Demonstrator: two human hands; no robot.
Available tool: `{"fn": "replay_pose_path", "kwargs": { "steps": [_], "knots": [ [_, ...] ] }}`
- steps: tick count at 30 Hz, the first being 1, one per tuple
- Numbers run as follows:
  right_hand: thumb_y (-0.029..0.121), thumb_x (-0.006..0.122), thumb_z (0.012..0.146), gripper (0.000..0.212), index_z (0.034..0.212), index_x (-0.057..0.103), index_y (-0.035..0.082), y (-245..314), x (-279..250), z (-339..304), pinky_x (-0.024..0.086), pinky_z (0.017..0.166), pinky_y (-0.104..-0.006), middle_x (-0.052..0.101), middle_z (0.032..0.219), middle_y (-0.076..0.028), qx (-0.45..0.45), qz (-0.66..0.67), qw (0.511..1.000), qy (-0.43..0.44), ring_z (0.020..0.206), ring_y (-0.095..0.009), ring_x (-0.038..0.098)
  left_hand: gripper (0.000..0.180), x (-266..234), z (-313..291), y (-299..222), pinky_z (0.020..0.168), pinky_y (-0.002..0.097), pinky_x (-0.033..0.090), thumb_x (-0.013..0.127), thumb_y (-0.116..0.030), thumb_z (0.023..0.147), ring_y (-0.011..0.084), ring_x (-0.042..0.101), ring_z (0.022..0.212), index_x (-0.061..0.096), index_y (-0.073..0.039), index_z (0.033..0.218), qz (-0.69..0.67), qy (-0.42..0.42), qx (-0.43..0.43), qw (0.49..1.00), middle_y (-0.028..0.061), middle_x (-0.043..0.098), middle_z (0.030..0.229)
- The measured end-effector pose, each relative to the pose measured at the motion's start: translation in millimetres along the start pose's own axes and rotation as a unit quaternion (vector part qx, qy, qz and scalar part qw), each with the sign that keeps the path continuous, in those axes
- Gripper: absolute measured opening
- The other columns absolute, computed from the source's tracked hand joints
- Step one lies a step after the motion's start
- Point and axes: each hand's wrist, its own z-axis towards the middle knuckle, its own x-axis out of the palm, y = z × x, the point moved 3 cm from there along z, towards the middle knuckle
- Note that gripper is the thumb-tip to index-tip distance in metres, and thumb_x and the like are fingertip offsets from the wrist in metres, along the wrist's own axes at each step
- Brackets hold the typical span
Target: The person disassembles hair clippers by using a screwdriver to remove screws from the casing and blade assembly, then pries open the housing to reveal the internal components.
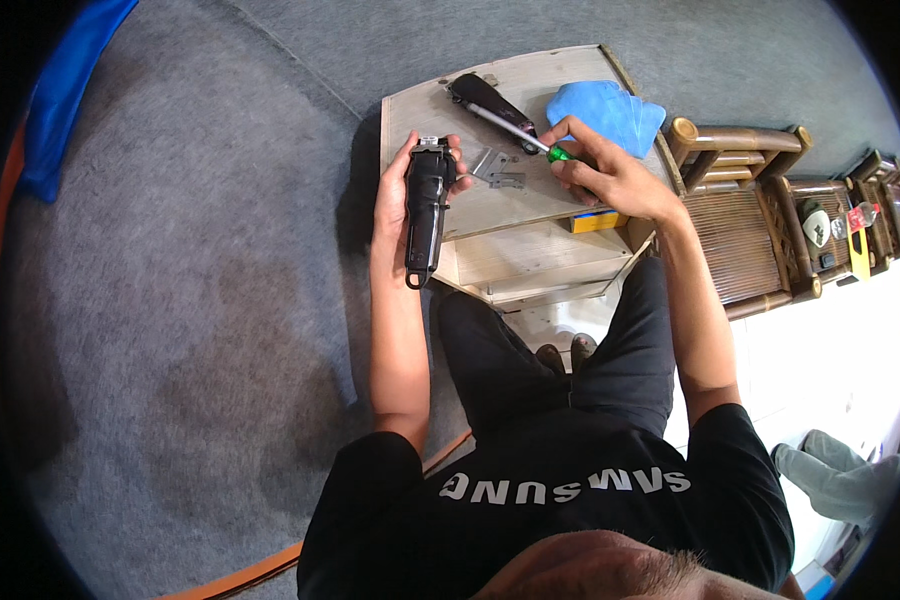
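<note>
Examining the black clipper (427, 212) at the frame's upper centre, clasped in the curled left hand (392, 198) while the right hand (602, 175) pinches a screwdriver (515, 130), we judge the clipper stiff, fairly heavy, slippery-smooth, best held mid-body, off its delicate cutting end (429, 142).

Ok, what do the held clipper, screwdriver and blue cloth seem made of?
Held clipper: probably plastic body, glossy black with reflections; silvery blade end, likely metal.
Screwdriver: straight, shiny grey shaft, likely metal; green handle, perhaps plastic.
Blue cloth: matte, rumpled look suggests fabric.
</note>
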Motion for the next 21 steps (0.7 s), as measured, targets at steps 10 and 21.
{"fn": "replay_pose_path", "kwargs": {
  "steps": [10,21],
  "knots": [
    [0.025,0.072,0.104,0.036,0.136,0.072,0.008,14,5,-4,0.048,0.068,-0.0254,0.070,0.096,0.002,0.010,-0.027,0.998,0.052,0.085,-0.007,0.059,0.046,3,-9,2,0.077,0.0372,0.064,0.059,-0.042,0.111,0.0247,0.075,0.082,0.066,0.001,0.123,0.039,-0.028,0.033,0.998,0.0144,0.072,0.096],
    [0.027,0.070,0.107,0.036,0.137,0.072,0.007,10,1,-3,0.042,0.057,-0.0235,0.073,0.083,0.000,0.009,-0.001,0.997,0.077,0.066,-0.004,0.056,0.043,13,-15,2,0.074,0.0366,0.063,0.057,-0.042,0.112,0.0224,0.074,0.080,0.067,-0.002,0.122,0.091,-0.037,0.063,0.993,0.0138,0.071,0.098]
  ]
}}
